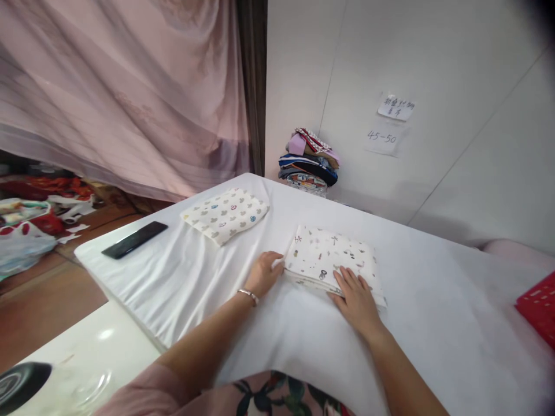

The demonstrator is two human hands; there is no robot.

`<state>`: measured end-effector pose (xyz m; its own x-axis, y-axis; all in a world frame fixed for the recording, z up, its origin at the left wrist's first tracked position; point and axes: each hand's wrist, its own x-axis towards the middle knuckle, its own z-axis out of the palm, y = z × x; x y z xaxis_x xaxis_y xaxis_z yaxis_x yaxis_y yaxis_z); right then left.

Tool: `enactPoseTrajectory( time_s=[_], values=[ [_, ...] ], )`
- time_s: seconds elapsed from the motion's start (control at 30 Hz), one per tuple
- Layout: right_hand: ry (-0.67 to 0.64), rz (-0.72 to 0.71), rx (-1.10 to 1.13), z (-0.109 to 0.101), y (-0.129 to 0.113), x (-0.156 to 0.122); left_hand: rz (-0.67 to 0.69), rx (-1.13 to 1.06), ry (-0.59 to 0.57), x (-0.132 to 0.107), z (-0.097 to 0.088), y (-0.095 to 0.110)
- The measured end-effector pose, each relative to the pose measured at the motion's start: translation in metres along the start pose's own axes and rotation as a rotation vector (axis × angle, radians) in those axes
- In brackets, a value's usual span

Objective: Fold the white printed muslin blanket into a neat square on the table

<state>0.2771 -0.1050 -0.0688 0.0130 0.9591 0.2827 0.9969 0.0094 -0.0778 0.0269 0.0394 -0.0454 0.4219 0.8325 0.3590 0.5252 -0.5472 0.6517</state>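
Note:
A folded white cloth with small scattered prints (323, 254) lies on the table covered in white fabric (208, 289). At its near left corner, my left hand (264, 274) has its fingers closed, pinching the edge of the layers. My right hand (356, 297) rests flat on the near right part of the cloth, fingers stretched out. A second folded cloth, cream with grey and coloured motifs (228, 215), lies farther left, apart from both hands.
A black phone (135, 239) lies near the table's left edge. Folded fabrics are stacked (309, 159) against the wall beyond the far edge. On the right stands a red basket (537, 306). A pink curtain (130, 86) hangs at left, with plastic bags (26, 245) on the floor.

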Motion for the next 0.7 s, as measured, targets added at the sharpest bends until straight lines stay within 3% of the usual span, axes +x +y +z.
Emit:
enactPoseTrajectory(
  time_s=[0.1, 0.17, 0.33, 0.5, 0.7],
  values=[
    [0.026, -0.008, -0.005, -0.001, 0.002, 0.0, -0.364, -0.128, -0.018, -0.002, -0.012, -0.016],
    [0.034, -0.013, -0.005, -0.001, 0.002, 0.001, -0.465, -0.194, -0.059, -0.002, -0.015, -0.015],
    [0.025, -0.013, -0.019, 0.0, 0.002, 0.0, -0.476, -0.16, -0.183, 0.002, -0.013, 0.01],
    [0.038, -0.008, 0.03, -0.004, 0.002, 0.0, -0.484, -0.148, -0.194, 0.009, -0.007, 0.02],
    [0.224, -0.003, 0.277, -0.005, 0.007, -0.003, -0.521, -0.242, -0.225, 0.017, -0.004, 0.022]
  ],
)
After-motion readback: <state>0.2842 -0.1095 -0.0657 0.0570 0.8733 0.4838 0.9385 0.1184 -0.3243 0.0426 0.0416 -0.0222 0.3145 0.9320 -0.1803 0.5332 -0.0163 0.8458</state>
